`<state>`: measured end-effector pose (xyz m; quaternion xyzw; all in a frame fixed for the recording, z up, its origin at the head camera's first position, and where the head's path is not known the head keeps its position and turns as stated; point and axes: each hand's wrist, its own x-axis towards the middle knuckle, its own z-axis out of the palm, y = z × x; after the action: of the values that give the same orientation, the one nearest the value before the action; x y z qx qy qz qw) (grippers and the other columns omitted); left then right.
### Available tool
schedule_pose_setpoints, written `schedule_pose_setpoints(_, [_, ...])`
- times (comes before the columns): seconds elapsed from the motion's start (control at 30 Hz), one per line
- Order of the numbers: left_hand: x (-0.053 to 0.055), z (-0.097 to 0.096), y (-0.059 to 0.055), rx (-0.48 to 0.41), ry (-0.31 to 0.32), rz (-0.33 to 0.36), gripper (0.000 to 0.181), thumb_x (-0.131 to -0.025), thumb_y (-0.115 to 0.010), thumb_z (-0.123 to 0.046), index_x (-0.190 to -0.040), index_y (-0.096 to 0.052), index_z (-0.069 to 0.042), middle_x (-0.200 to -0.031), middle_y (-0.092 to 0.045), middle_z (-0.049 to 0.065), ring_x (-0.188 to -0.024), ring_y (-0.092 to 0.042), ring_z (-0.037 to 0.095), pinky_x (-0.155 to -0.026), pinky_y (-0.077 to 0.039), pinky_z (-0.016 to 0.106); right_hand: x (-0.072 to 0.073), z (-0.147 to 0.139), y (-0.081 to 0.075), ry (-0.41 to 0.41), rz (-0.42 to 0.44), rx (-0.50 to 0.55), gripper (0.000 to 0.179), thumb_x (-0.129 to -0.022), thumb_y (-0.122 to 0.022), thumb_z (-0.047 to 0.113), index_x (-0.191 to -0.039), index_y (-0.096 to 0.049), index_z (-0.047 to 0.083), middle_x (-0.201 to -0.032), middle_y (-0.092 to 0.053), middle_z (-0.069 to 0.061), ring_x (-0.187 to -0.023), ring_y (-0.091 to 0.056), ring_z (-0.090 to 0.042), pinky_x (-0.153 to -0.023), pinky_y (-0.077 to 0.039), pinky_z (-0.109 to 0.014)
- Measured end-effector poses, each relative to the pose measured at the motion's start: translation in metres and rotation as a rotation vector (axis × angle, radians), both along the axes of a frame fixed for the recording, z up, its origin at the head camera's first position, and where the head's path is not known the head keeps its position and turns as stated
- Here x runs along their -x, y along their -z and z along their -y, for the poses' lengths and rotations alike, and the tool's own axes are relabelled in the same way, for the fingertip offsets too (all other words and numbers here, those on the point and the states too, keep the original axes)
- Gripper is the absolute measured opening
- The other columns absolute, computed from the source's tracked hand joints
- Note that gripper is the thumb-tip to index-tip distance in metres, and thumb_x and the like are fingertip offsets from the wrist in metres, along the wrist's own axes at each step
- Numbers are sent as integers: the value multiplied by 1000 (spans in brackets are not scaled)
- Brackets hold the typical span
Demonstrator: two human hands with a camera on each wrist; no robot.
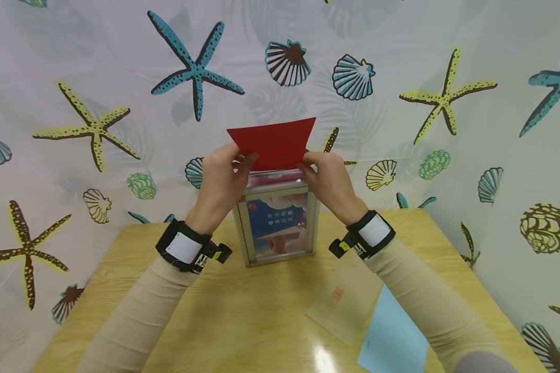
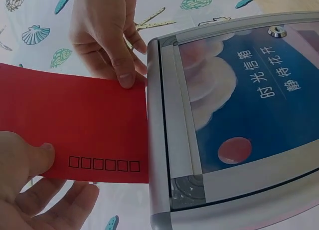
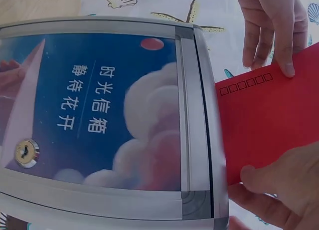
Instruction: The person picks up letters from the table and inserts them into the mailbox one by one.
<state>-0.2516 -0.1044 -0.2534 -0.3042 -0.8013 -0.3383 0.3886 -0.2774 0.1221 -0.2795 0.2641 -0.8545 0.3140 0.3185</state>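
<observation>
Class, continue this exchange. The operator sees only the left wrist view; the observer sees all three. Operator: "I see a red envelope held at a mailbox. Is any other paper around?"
Observer: Yes, a tan envelope with a reddish printed mark lies nearer the wearer than the mailbox.
Operator: Anything beside it?
Observer: A light blue sheet or envelope, to its right; I cannot tell which.
Operator: My view shows the left hand on the red envelope. What is worn behind that hand?
Observer: A black wristband with a white panel.
</observation>
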Motion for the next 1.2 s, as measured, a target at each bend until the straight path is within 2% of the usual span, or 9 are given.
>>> schedule_pose_setpoints(0.07, [1,0,2,6,-2,13,28,-94,-64,-14,-122,-64,-8,-115,-71,8,-90,-66,17,-75,-58,36,0,0,0,3,18,-10,13,-91,-67,6,-102,-73,4,-101,-74,-13,-93,-68,-23,-80,-57,-41])
schedule_pose_setpoints(0.27, [3,-1,5,22,11,21,27,-94,-64,-12,-120,-65,-9,-113,-71,8,-88,-65,16,-72,-57,36,2,2,1,12,52,-30,18,-93,-64,7,-109,-73,6,-104,-74,-12,-90,-67,-21,-70,-55,-40])
schedule_pose_setpoints(0.37, [6,-1,7,27,13,27,26,-94,-64,-11,-120,-65,-9,-111,-71,8,-87,-65,16,-71,-57,36,3,1,2,16,52,-37,15,-93,-65,9,-104,-73,5,-99,-74,-12,-87,-67,-21,-69,-55,-40])
schedule_pose_setpoints(0.5, [10,1,9,38,3,82,26,-95,-63,-11,-120,-64,-9,-111,-71,8,-85,-65,17,-71,-58,36,2,-1,0,-3,56,-45,11,-93,-64,9,-96,-73,2,-95,-74,-13,-86,-67,-23,-72,-56,-41])
schedule_pose_setpoints(0.6, [13,2,11,56,-20,138,24,-95,-63,-12,-119,-65,-9,-111,-71,9,-85,-66,18,-72,-58,37,1,-2,-5,-26,21,-14,9,-92,-65,8,-93,-71,2,-94,-74,-13,-89,-67,-23,-76,-56,-42])
schedule_pose_setpoints(0.7, [15,4,13,70,-34,185,22,-95,-64,-12,-116,-66,-8,-110,-72,10,-86,-67,21,-72,-58,39,-1,-3,-10,-53,-41,52,9,-92,-65,8,-96,-71,2,-94,-73,-13,-90,-66,-23,-73,-54,-44])
schedule_pose_setpoints(1.0, [20,7,17,111,-15,230,25,-94,-64,-11,-119,-66,-9,-112,-71,9,-92,-67,20,-77,-58,39,-1,-6,-28,-119,-248,197,14,-90,-70,12,-101,-73,5,-94,-74,-10,-89,-65,-17,-75,-54,-46])
schedule_pose_setpoints(1.1, [20,7,16,115,-20,236,26,-95,-63,-10,-120,-64,-9,-112,-71,9,-93,-67,20,-78,-57,39,-1,-8,-31,-126,-257,204,15,-90,-70,13,-101,-73,5,-94,-74,-10,-87,-64,-16,-73,-53,-46])
schedule_pose_setpoints(1.2, [18,6,14,94,-26,239,27,-95,-61,-10,-122,-62,-8,-112,-71,10,-91,-66,20,-75,-57,39,-1,-9,-28,-109,-220,184,14,-90,-69,13,-101,-73,4,-94,-74,-10,-86,-64,-17,-72,-53,-45])
